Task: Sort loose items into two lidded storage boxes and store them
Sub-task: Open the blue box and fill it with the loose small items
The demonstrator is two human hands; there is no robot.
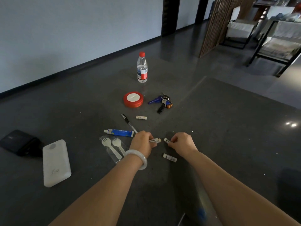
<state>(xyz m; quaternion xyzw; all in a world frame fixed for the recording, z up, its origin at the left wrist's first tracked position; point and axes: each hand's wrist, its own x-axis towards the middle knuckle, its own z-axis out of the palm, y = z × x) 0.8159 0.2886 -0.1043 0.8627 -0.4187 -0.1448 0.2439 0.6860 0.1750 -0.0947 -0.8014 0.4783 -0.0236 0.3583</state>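
Two grips busy, left hand (pixel 143 143) holding white black-lettered battery (pixel 155 140), right hand (pixel 182 142) pinching second white battery (pixel 166 140)

The only lettering that can be read is on the battery (pixel 155 140) gripped by the left hand (pixel 143 142): black "Heybrig", the rest hidden by fingers. Left of the battery, the blue tube (pixel 119 132) carries white Chinese characters, too blurred to read. Farther left of it, the power bank (pixel 56 162) bears a faint, illegible mark. Just right of the battery, the white piece (pixel 167 140) pinched by the right hand (pixel 182 141) shows unreadable marks.
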